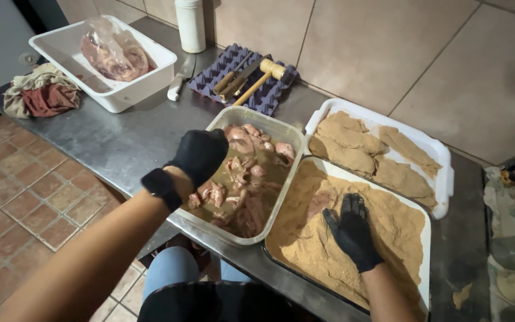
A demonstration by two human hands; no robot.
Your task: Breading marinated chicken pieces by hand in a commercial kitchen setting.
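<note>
Here, a breadcrumb tray sits on a steel counter. The right hand, in a black glove, presses flat and spread onto a meat piece half buried in crumbs. The gloved left hand hovers loosely curled, holding nothing, over a tub of marinating meat. Behind, a white tray holds breaded cutlets.

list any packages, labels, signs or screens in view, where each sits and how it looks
Clear plastic bag of pink raw meat: inside the white tub, back left of the counter.
White cylindrical bottle: against the tiled wall, upright, plain.
Purple egg carton tray: by the wall, under a wooden mallet.
No signs or screens.
</note>
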